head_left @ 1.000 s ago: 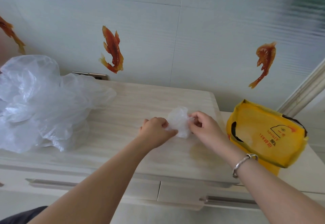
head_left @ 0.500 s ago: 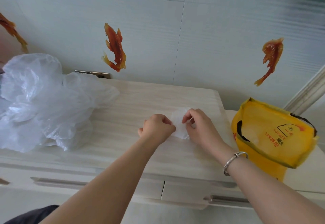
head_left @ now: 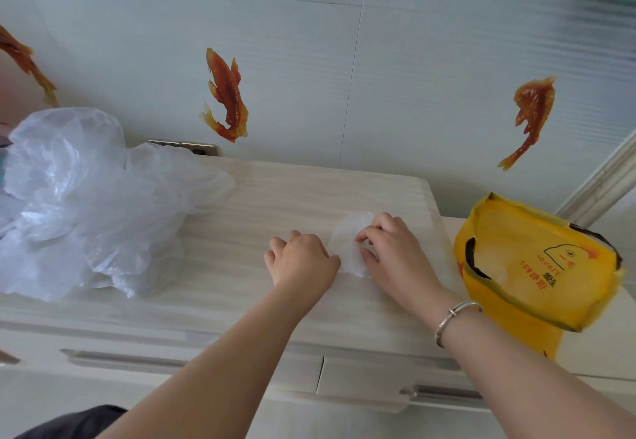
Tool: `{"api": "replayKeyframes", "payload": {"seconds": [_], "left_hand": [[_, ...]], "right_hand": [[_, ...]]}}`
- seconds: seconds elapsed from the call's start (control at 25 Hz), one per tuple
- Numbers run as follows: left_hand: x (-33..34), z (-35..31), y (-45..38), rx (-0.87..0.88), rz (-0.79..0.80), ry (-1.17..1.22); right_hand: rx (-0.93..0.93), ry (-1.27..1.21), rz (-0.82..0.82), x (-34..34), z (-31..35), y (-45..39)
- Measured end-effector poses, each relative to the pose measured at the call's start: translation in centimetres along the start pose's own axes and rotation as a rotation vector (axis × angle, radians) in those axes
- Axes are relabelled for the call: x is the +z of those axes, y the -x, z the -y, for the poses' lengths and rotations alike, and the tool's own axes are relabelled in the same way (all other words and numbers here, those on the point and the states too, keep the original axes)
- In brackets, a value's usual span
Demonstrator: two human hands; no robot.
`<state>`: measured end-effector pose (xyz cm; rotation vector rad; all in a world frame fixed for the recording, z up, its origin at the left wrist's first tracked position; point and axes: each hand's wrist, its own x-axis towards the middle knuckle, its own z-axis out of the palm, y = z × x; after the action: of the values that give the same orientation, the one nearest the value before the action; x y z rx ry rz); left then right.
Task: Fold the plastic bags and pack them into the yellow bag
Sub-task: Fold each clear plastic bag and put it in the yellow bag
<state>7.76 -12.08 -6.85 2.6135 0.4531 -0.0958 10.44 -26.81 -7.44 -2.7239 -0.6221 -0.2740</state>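
Plastic bag: small folded clear bag (head_left: 349, 249) flat on my dresser top (head_left: 275, 197).
Left hand (head_left: 303, 261): curled, pinning its edge.
Right hand (head_left: 392, 252): fingertips pinching it.
Yellow bag (head_left: 537, 266): open, to my right.

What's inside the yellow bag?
Through the yellow bag's open mouth, something pale and whitish shows, perhaps folded plastic. The bag's walls hide anything deeper down.

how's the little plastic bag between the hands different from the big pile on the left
The small bag is folded compact and flat on the cabinet top; the pile is loose, puffy and crumpled. The small bag is held by the left hand and right hand; the pile lies untouched. Both are translucent white plastic.
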Motion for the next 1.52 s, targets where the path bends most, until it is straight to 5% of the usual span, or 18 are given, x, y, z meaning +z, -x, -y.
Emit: {"api": "replayKeyframes", "payload": {"seconds": [0.32,0.56,0.88,1.08,1.24,1.44,1.52], "left_hand": [[-0.1,0.0,-0.2,0.013,-0.006,-0.037],[-1.1,-1.1,0.3,0.229,-0.13,0.29],[-0.8,-1.5,0.5,0.247,0.164,0.136],[-0.3,-1.8,-0.7,0.128,0.102,0.39],[0.2,-1.9,-1.8,-0.004,0.06,0.453],[0.6,-1.0,-2.3,-0.021,-0.131,0.423],[0.6,-1.2,-2.0,0.158,-0.282,0.459]], "right_hand": [[-0.037,0.021,0.212,-1.1,0.3,0.7],[-0.065,0.12,0.166,-1.3,0.1,1.3],[0.106,-0.247,0.074,-1.2,-1.0,0.7],[0.347,-0.555,-0.042,-0.7,-1.8,-0.5],[0.484,-0.574,-0.024,0.4,-2.0,-1.5],[0.335,-0.3,-0.083,0.8,-1.5,-1.3],[0.237,-0.147,-0.108,0.7,-1.2,-1.1]]}}
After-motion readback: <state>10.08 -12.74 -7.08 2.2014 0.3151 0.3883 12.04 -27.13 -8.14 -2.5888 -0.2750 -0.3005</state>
